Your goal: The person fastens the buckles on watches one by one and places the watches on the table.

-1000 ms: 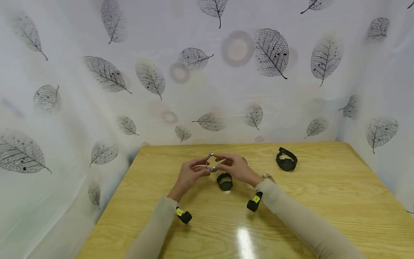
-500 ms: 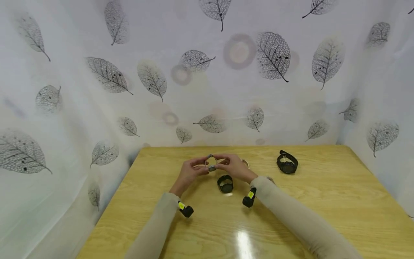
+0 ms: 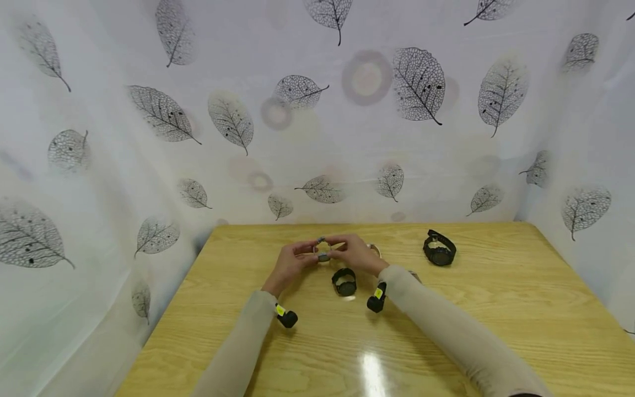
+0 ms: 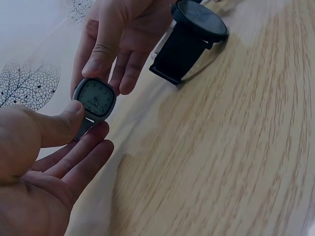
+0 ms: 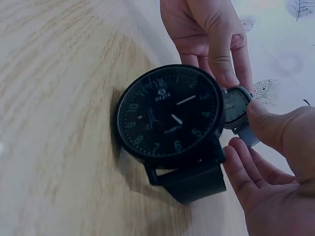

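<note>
Between both hands is a small wristwatch with a rounded-square pale dial, its strap forming a loop above the table. My left hand pinches one side of it, thumb at the case edge and the other fingers behind the strap. From the opposite side my right hand grips the same watch, its thumb on the case. Just below the hands a black wristwatch stands on the table; its large round dial with numerals fills much of the right wrist view.
A bigger black watch rests toward the back right of the wooden table. Behind my right hand a light-coloured watch partly shows. Another watch peeks out past the right sleeve. A leaf-print curtain hangs around the table.
Both hands keep hold of the small watch in nearly the same spot. The right wrist and sleeve have shifted a little left, uncovering slightly more of the light-coloured watch behind.
</note>
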Demonstrator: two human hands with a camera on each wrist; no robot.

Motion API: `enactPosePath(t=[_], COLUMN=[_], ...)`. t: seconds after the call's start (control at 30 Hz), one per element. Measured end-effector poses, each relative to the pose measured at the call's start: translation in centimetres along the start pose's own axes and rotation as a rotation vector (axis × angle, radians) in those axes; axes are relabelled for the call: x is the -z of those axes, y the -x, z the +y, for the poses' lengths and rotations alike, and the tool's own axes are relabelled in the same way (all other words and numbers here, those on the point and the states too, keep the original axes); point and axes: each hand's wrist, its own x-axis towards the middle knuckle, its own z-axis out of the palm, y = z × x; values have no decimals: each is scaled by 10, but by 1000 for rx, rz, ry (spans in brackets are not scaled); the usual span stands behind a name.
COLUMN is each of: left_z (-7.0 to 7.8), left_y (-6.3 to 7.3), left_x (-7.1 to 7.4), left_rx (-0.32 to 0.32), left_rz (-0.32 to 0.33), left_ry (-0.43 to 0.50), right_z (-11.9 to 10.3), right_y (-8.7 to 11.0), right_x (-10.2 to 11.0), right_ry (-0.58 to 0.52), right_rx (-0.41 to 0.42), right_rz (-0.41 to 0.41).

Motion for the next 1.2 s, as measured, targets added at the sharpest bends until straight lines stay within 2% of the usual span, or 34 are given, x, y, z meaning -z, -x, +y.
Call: enactPosePath(t=[0.23, 0.33, 0.53, 0.73, 1.03, 1.2], left_z=[-2, -1, -4, -6, -5, -5], left_y=[-1, -1, -5, -7, -10, -10], left_x=[-1, -1, 1, 1, 3, 3], left_rx=[21, 30, -2, -5, -10, -3], left_rz=[25, 35, 57, 65, 73, 87], left_ry=[-17, -69, -226, -315, -403, -406], right_z=[4, 6, 7, 9, 8, 8], right_y=[-6, -7, -8, -9, -12, -13], right_x=[-3, -5, -9, -11, -9, -8], right_ry=[15, 2, -9, 9, 44, 58], right_rx=[-25, -24, -44, -58, -59, -34], right_rz=[-6, -20, -32, -26, -18, -21])
